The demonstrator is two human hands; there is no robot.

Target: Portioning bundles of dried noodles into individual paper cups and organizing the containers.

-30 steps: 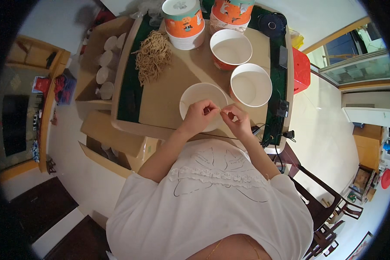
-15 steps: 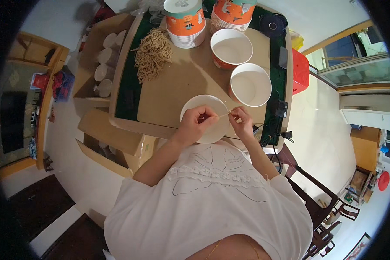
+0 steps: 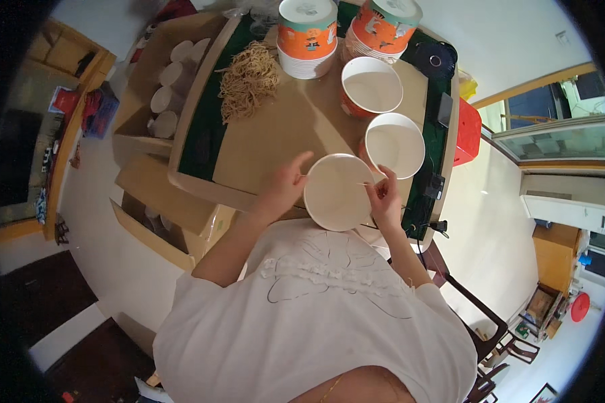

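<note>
One white bowl (image 3: 336, 199): near edge of counter (image 3: 196, 186), mouth up, apparently placed for easy reach. Left hand (image 3: 286, 186): at left rim, blurred; fingers' closure cannot be told. Right hand (image 3: 384, 196): fingers pinching pale strand (image 3: 361, 183), right rim.

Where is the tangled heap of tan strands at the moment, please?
In the head view, the tangled heap of tan strands lies toward the table's far left corner, just left of the left-hand stack of upturned orange tubs.

Bright indoor light, shadowed cardboard (image 3: 249, 158), blurred left hand (image 3: 282, 188), dark curved edges
</note>
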